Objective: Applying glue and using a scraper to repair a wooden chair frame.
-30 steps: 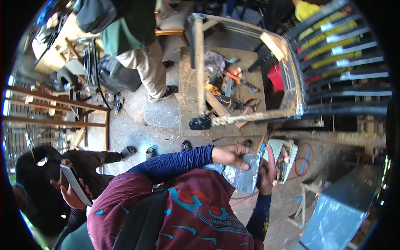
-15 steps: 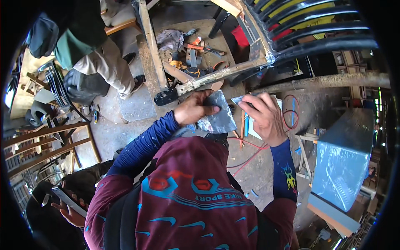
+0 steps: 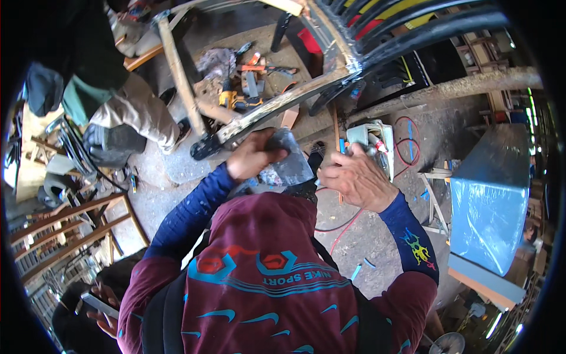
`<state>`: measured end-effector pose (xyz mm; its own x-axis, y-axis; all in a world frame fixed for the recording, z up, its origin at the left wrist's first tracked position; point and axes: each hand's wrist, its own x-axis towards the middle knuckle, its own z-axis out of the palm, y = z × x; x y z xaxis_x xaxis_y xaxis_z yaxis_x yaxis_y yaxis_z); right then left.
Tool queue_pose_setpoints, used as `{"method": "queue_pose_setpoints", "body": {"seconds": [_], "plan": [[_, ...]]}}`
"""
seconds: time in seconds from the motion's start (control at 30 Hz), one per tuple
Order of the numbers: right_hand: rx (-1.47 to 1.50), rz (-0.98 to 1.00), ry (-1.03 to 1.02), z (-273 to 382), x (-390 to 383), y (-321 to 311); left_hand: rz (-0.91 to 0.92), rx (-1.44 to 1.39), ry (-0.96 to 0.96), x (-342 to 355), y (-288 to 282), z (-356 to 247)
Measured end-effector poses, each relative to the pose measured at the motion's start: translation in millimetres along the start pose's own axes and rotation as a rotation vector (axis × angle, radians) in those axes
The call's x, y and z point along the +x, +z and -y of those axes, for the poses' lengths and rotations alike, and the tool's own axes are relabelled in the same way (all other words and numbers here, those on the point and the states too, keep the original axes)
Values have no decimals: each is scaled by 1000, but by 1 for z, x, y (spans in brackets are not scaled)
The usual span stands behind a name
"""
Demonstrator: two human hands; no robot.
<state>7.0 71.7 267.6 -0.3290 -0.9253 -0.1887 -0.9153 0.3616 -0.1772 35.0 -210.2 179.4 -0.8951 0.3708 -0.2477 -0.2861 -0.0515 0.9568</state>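
My left hand (image 3: 254, 158) grips a flat grey plate (image 3: 292, 154) by its left edge, thumb on top. Pale smears of paste cover part of the plate's lower end. Close to the plate's lower right corner, my right hand (image 3: 359, 182) is closed with its back upward. A thin flat scraper is pinched in it, mostly hidden behind the fingers now; its blade shows better in the earlier frame. Just beyond both hands lies a chair frame (image 3: 272, 117), with a worn wooden seat rail and black curved slats.
Beneath the chair frame, a wooden board (image 3: 265, 38) carries a yellow drill (image 3: 231, 97) and other tools. A cluttered pale container (image 3: 386, 133) and red hose (image 3: 417, 144) lie right. A person (image 3: 138, 112) stands far left; another's hand (image 3: 106, 307) holds a phone. A wrapped box (image 3: 489, 218) stands right.
My right hand has come down and turned, its back now upward, and the scraper has gone from the plate's upper right side to its lower corner. The whole view has shifted slightly.
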Motion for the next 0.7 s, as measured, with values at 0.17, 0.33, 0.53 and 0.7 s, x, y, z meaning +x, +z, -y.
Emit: {"method": "queue_pose_setpoints", "body": {"seconds": [0.17,0.33,0.53,0.7], "plan": [[853,-864,510,-27,-30,29,29,352,12,-12,11,-26],[1658,-1489,673,-40,6,47,-100,58,114,-26,13,-78],[970,-1500,759,-50,44,43,-386,29,47,-31,-24,-95],[1458,-1624,610,-46,42,32,-285,-196,289,-34,-40,-78]]}}
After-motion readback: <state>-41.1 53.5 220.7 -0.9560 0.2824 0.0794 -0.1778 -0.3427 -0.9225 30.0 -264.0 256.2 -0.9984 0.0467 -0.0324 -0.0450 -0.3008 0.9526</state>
